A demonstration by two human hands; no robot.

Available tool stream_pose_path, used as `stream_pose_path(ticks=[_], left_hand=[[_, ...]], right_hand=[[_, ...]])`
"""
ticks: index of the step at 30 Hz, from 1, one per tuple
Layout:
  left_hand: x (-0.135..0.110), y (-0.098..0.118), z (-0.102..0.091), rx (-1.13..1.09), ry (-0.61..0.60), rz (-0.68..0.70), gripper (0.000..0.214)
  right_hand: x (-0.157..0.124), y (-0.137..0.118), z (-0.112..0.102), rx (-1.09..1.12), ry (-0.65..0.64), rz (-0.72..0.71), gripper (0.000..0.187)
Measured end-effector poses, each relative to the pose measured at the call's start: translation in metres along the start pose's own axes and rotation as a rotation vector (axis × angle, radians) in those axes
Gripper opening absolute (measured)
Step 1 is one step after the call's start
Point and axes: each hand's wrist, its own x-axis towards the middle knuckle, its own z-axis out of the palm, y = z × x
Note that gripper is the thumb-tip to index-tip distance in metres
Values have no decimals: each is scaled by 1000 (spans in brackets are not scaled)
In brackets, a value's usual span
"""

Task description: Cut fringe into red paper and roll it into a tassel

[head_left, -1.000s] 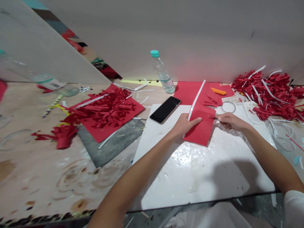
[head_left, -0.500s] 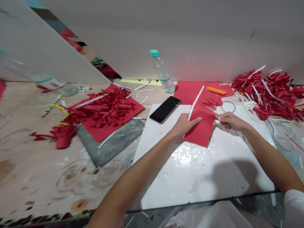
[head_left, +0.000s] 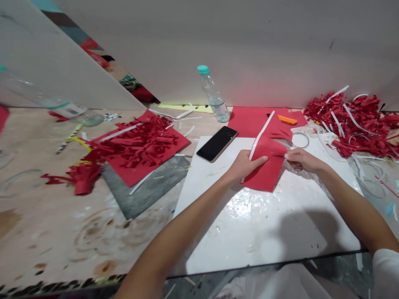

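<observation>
A red sheet [head_left: 262,176] with a white strip [head_left: 263,132] along its left edge is pinched in my left hand [head_left: 247,165], thumb on top. Its far right part is cut into narrow strips, which fan out. My right hand [head_left: 301,160] is closed on scissors [head_left: 278,155]; the thin blades lie against the sheet's right side, and the handles are mostly hidden by the fingers. Just beyond the sheet lie an orange cutter [head_left: 287,120] and a roll of clear tape [head_left: 300,140].
A phone [head_left: 217,143] lies on the white board [head_left: 227,232], with a clear bottle [head_left: 215,97] behind it. Fringed red paper is heaped at the right [head_left: 358,116] and on a red sheet at the left [head_left: 129,176]. Another bottle [head_left: 67,110] lies at far left.
The red sheet and my left hand have shifted slightly right. The scissor blades sit a little differently at the sheet's right edge, and the sheet now covers part of the orange cutter.
</observation>
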Motion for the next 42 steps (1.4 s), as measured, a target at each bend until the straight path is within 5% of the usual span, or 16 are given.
stream_pose_path(ticks=[29, 42], left_hand=[[-6, 1, 7, -40, -75, 7, 42], [-11, 5, 15, -90, -117, -35, 44]], right_hand=[[2, -1, 8, 68, -9, 23, 55], [-1, -2, 17, 38, 56, 50, 35]])
